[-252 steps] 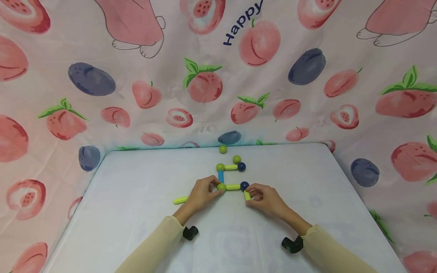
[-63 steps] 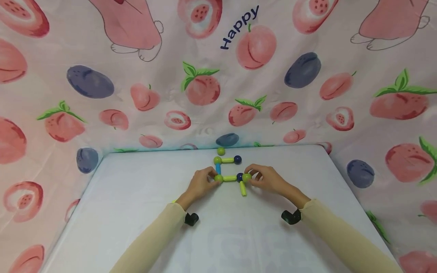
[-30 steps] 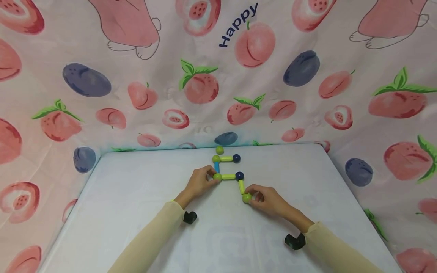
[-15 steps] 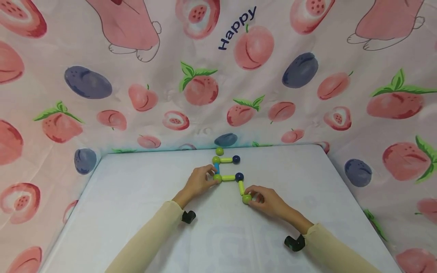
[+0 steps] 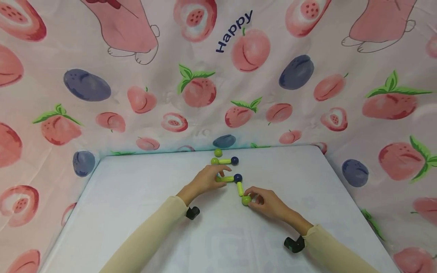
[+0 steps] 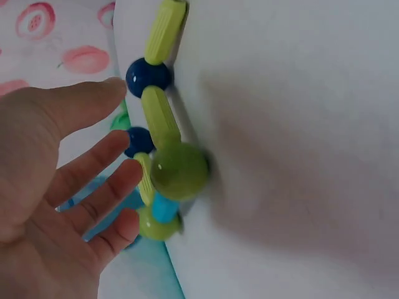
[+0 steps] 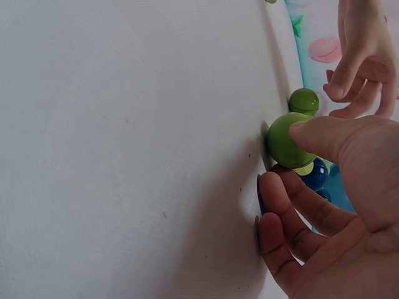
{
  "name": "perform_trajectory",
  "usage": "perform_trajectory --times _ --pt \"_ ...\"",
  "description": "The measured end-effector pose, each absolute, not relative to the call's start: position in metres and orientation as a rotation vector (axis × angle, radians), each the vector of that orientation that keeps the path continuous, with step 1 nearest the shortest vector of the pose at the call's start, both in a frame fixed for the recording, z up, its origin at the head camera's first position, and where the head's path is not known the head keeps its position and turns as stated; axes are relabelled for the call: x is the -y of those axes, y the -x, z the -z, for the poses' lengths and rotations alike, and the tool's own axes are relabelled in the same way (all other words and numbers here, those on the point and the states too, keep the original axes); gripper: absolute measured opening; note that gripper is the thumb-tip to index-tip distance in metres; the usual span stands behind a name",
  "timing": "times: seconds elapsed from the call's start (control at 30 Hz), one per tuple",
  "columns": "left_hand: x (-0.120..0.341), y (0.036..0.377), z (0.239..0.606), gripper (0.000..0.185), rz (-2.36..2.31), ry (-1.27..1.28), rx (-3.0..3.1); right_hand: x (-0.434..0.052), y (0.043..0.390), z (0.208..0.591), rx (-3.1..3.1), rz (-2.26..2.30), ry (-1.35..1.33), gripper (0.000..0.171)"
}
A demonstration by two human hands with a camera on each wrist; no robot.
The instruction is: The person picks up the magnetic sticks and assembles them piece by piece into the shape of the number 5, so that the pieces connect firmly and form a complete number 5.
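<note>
Right hand point(image 5: 265, 203): pinching a glossy green plastic ball point(image 5: 246, 200) between thumb and forefinger, remaining fingers curling loosely onto the table below it.
Green ball: sitting at the near end of a short yellow-green ribbed plastic rod point(image 5: 240, 188), at the very tips of the right fingers; seen large in the right wrist view point(image 7: 285, 141).
Left hand point(image 5: 205, 182): lying relaxed and open, fingers straight, grasping nothing; fingertips resting on or hovering just over the corner where the rods meet, contact not discernible.
Chain beyond left fingertips: second yellow-green rod point(image 5: 228, 178) running sideways to a dark blue plastic ball point(image 5: 238, 178); light blue plastic rod point(image 6: 163, 207) mostly hiding under the fingers.
Far row: green ball, yellow-green rod and another dark blue ball point(image 5: 234, 160), just past the left fingers; one loose green ball point(image 5: 218, 152) sitting beyond that, apart from the chain.
Surface: pale white table point(image 5: 136, 212), with fruit-print cloth point(image 5: 307, 76) hanging behind.
Risk, ball: probably rolling away if released off-centre from the rod end.
Risk, chain: likely swinging or breaking at the blue ball joint while being tugged from the right, with the left hand only lightly steadying.
</note>
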State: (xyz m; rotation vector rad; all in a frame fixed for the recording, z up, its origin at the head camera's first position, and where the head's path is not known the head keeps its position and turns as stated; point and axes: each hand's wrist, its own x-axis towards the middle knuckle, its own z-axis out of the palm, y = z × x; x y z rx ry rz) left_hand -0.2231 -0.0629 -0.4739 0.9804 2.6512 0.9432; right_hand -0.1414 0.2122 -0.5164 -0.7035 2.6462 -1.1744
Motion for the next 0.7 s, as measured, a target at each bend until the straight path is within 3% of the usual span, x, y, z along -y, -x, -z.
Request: perform_trajectory --times 0.7 --pt "0.019 0.213 0.492 0.040 -0.600 -1.113 -2.668 -0.215 0.142 0.519 -2.638 1.223 0.772 0.030"
